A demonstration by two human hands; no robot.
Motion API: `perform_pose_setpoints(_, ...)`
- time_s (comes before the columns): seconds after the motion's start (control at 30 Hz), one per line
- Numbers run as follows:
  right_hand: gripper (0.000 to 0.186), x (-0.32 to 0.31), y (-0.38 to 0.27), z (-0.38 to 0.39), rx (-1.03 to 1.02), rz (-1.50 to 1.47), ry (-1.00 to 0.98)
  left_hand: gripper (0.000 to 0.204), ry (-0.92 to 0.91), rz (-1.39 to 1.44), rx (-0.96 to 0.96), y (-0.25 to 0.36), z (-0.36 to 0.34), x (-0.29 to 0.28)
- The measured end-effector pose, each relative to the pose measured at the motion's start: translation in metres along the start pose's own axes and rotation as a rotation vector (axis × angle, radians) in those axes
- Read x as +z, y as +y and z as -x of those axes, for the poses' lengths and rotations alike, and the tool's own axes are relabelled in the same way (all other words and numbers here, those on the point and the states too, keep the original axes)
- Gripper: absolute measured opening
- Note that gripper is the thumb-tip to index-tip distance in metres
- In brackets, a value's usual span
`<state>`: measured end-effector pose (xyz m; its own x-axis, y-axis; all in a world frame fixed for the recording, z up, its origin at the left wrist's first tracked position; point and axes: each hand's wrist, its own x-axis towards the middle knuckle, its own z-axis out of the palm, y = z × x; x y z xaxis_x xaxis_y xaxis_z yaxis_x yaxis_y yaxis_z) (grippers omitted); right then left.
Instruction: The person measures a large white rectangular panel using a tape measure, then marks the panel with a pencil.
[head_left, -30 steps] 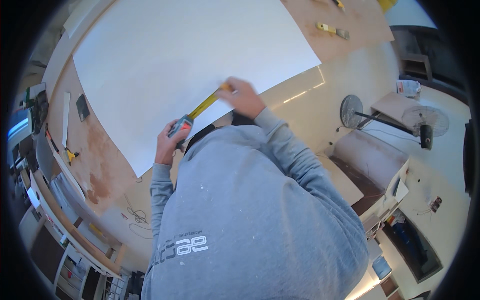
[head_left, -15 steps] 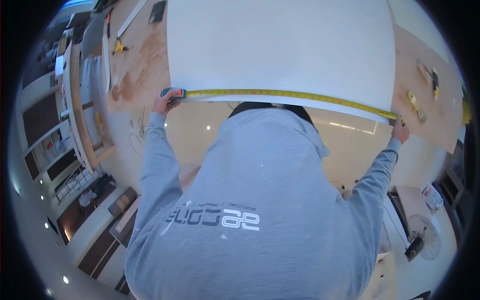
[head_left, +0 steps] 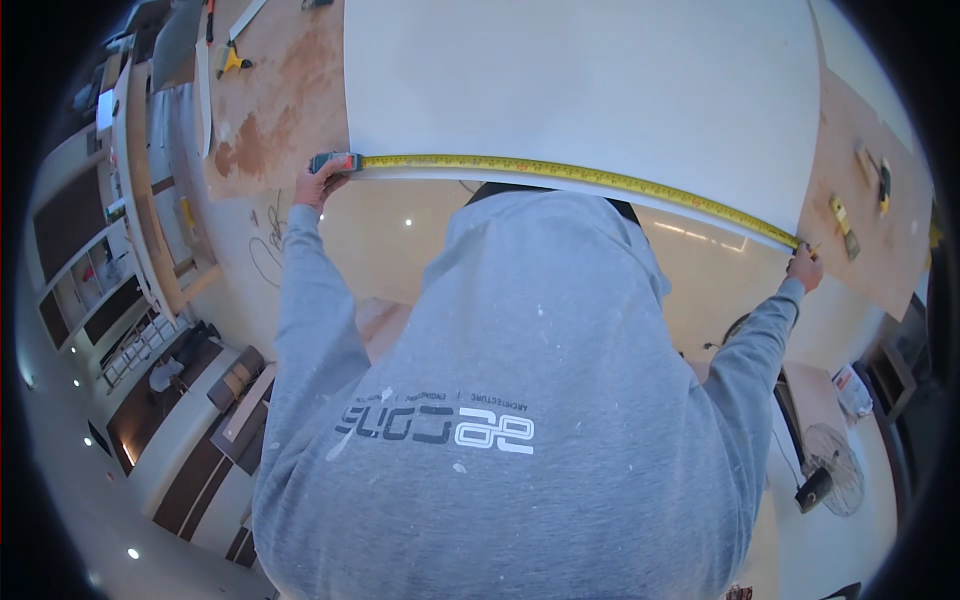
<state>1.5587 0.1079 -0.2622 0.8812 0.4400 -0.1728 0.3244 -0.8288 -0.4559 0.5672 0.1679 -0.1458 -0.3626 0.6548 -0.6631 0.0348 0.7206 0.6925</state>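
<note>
In the upper left, the left grip (head_left: 316, 186) clamps the grey-and-red tape-measure case (head_left: 345, 162). Its long yellow blade (head_left: 560, 171) runs along the lower edge of the large, flat white sheet (head_left: 585, 90), upper middle, to the right grip (head_left: 805, 268), pinched on its end. Brown tabletop (head_left: 265, 135) shows upper left.

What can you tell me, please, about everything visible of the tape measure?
The tape measure has a blue-grey case with a red-orange patch, gripped by the left hand. Its yellow blade, finely marked and probably coated metal, is pulled out along the near edge of the white sheet; the right hand holds the far end.
</note>
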Motion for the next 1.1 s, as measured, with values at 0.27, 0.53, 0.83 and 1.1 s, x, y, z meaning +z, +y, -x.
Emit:
perform_pose_setpoints(0.27,0.028,-0.006,-0.016,0.004,0.002,0.067,0.011,0.063,0.034,-0.022,-0.004,-0.005,-0.006,-0.030)
perform_pose_setpoints(0.53,0.026,-0.008,-0.022,0.004,0.013,0.112,-0.050,0.061,0.032,-0.007,0.018,-0.014,-0.016,-0.050)
perform_pose_setpoints(0.83,0.027,-0.004,-0.016,0.003,0.027,0.151,-0.012,0.066,0.070,-0.017,0.012,-0.010,-0.012,-0.044)
perform_pose_setpoints(1.1,0.032,0.011,0.015,-0.023,0.085,0.090,0.049,0.067,0.045,-0.059,-0.002,-0.005,-0.012,-0.043)
